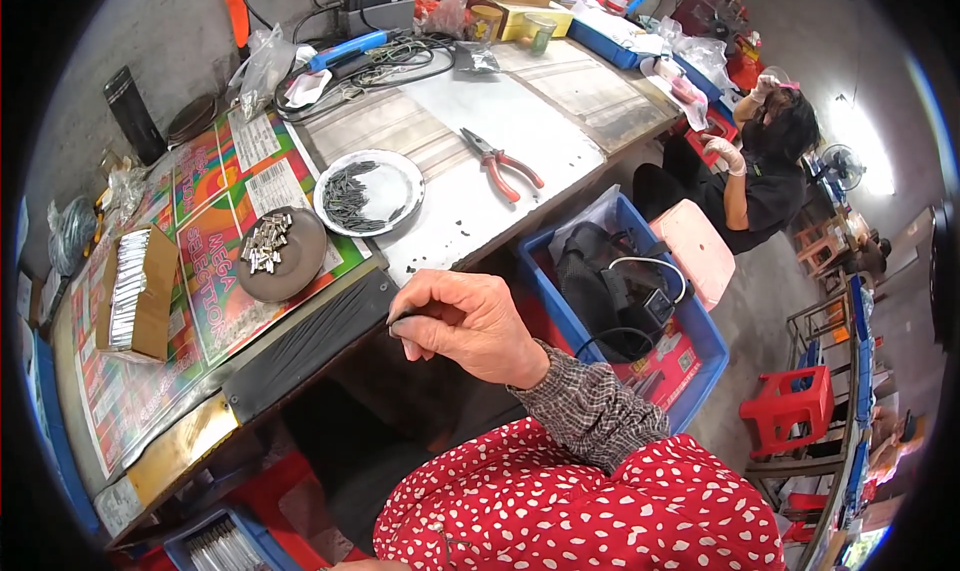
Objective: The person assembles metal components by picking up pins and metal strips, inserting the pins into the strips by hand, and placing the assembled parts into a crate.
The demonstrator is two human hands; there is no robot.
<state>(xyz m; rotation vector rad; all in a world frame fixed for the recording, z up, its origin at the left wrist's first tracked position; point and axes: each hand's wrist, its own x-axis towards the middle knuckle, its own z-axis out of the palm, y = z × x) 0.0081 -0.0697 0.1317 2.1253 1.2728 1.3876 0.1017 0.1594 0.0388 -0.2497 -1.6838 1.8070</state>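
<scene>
Just off the table's front edge, my right hand [465, 321] is closed in a pinch. A small dark piece [399, 320] shows at its fingertips, mostly covered by them. At the lower edge only a sliver of skin, seemingly my left hand [372, 566], comes into view; its fingers are hidden. Beyond my right hand, a white enamel plate [408, 171] holds many thin dark green-black pieces [350, 196]. To its left, a round brown dish [285, 289] carries a heap of short silvery metal pieces [266, 243]. Pliers with red handles [502, 171] lie right of the plate.
An open cardboard box [150, 311] of white strips stands on the left. Cables and a blue-handled tool [348, 51] lie at the back. A blue crate [705, 356] with black items is beside the table at right. Farther right sits another person [750, 186], near a red stool [790, 408].
</scene>
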